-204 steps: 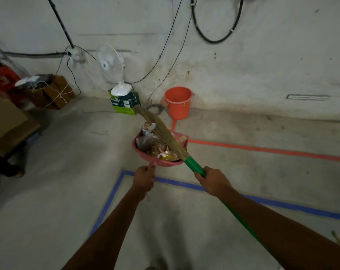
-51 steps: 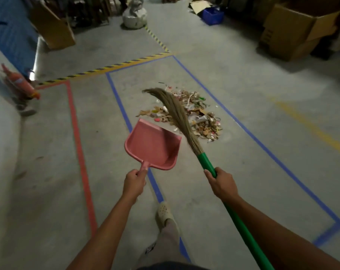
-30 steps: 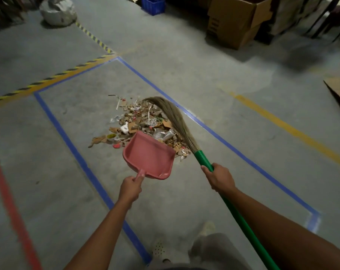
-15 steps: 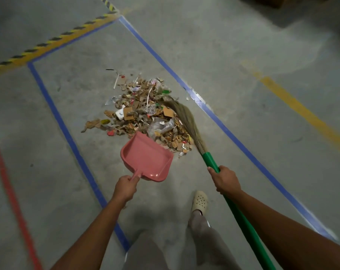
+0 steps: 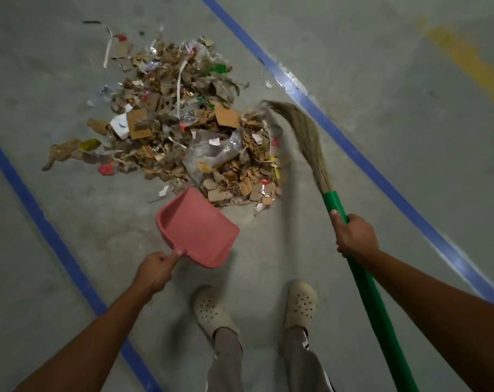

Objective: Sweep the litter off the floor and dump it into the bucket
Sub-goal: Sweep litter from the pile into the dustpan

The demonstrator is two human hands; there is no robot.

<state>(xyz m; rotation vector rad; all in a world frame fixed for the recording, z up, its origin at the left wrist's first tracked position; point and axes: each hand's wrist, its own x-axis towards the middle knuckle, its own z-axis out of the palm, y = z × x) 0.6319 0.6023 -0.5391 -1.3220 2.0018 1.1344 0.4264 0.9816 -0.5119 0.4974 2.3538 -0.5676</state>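
Gripping dustpan (image 5: 200, 230), left hand (image 5: 154, 271), litter (image 5: 183, 123) just beyond; right hand (image 5: 356, 239), broom (image 5: 308, 137)

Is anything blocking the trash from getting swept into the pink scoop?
Nothing visible blocks it. The litter pile lies right at the open mouth of the dustpan, and the bristles of the broom sit at the pile's right side.
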